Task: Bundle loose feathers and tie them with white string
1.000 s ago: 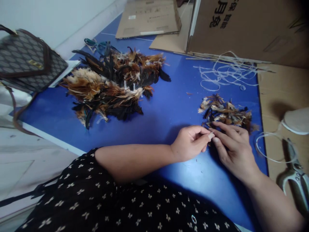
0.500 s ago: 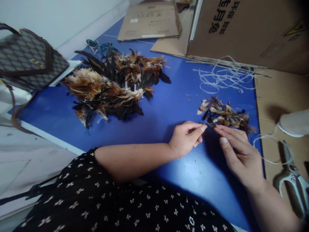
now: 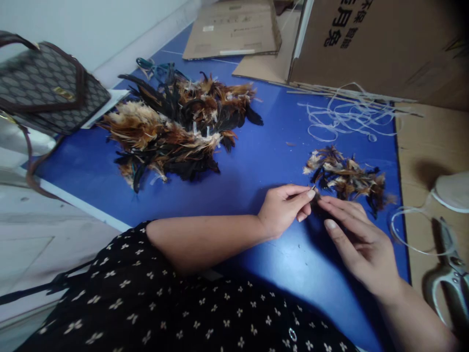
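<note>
Between thumb and index finger, my left hand (image 3: 284, 209) pinches a small dark feather (image 3: 315, 196), its pale quill end showing at the fingertips. My right hand (image 3: 361, 244) is beside it, fingers stretched out and thumb apart, with the fingertips at the feather's dark fluff. Whether they touch it is too small to tell. Just beyond both hands lies a small pile of loose brown, black and cream feathers (image 3: 348, 178). Farther left, bundled longer feathers (image 3: 172, 142) spread over the blue table (image 3: 252, 168), with pale strips among them.
Tangled white string (image 3: 348, 117) lies behind the small pile. Shears (image 3: 452, 269), a loop of cord (image 3: 401, 234) and a white cup-like object (image 3: 454, 190) are at the right. Cardboard boxes (image 3: 366, 54) stand at the back, a patterned handbag (image 3: 44, 88) at the far left.
My right fingertips have come nearer to my left fingertips, and less of the feather shows between them. The whole view has shifted slightly.
</note>
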Demonstrator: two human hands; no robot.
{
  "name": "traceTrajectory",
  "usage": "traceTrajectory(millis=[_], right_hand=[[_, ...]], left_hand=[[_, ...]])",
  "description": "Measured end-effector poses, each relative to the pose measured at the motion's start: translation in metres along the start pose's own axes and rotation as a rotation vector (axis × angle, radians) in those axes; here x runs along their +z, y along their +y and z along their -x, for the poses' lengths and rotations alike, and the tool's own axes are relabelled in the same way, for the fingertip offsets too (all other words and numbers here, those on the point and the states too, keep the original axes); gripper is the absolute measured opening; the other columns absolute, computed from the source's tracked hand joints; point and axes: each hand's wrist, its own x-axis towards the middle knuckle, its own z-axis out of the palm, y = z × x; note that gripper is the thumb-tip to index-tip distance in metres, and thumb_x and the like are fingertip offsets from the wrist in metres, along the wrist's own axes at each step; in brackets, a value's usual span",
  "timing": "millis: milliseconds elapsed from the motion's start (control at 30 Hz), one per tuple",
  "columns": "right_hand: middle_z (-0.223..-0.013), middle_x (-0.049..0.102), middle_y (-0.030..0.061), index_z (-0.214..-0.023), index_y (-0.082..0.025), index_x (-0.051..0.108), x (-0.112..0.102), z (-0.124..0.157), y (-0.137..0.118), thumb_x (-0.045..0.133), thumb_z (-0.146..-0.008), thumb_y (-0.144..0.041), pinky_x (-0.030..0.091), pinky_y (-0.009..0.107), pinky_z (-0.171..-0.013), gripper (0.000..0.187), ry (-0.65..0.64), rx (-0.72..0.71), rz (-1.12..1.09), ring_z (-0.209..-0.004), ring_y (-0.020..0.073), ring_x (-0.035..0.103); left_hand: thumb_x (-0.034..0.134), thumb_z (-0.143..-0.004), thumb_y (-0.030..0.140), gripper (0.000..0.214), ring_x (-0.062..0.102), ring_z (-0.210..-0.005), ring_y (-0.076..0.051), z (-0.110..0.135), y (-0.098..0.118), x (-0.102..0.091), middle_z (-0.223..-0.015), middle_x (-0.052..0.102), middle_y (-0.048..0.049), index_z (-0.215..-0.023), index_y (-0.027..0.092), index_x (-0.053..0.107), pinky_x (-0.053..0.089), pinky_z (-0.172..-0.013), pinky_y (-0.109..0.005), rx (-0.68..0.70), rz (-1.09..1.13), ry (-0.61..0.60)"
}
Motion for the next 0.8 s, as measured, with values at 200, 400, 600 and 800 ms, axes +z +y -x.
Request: traceTrajectory(millis=[200,400,600,800], right_hand=[[-0.150,0.083,0.0064,-0.158,-0.041,0.076,0.001,0.001,0.000,0.074,-0.110,-0.023,0.061,0.057,-0.124,0.051,-0.016,0.011,-0.030,-0.140,0.0319,0.078],[-0.152,0.083,0.0042,-0.154,-0.042,0.079,-0.002,0.002,0.001,0.074,-0.112,-0.027,0.062,0.054,-0.127,0.046,0.008,0.102,-0.107,-0.146,0.0299,0.076],[-0.149,0.084,0.0051,-0.146,-0.039,0.085,-0.002,0.006,0.003,0.075,-0.112,-0.037,0.063,0.052,-0.128,0.035,0.054,0.223,-0.168,-0.145,0.0294,0.077],[-0.155,0.081,0.0045,-0.144,-0.041,0.085,0.000,0.015,0.011,0.077,-0.111,-0.040,0.058,0.057,-0.133,0.034,0.130,0.305,-0.247,-0.145,0.0312,0.077]], left_hand=[[0.091,-0.095,0.042,0.034,0.053,-0.057,-0.007,0.002,0.005,0.002,-0.068,0.066,0.0025,-0.103,0.012,0.077,0.038,-0.055,-0.026,-0.031,0.005,-0.034],[0.084,-0.101,0.039,0.027,0.051,-0.054,-0.006,0.001,0.005,0.003,-0.066,0.064,0.0042,-0.101,0.015,0.072,0.039,-0.054,-0.025,-0.053,-0.055,-0.011],[0.084,-0.100,0.035,0.023,0.053,-0.052,-0.006,0.002,0.003,0.002,-0.066,0.066,0.0047,-0.100,0.016,0.070,0.041,-0.053,-0.024,-0.023,-0.131,0.001],[0.079,-0.103,0.032,0.018,0.054,-0.050,-0.006,0.001,0.002,0.002,-0.066,0.067,0.0047,-0.101,0.016,0.070,0.043,-0.052,-0.023,-0.031,-0.156,0.029]])
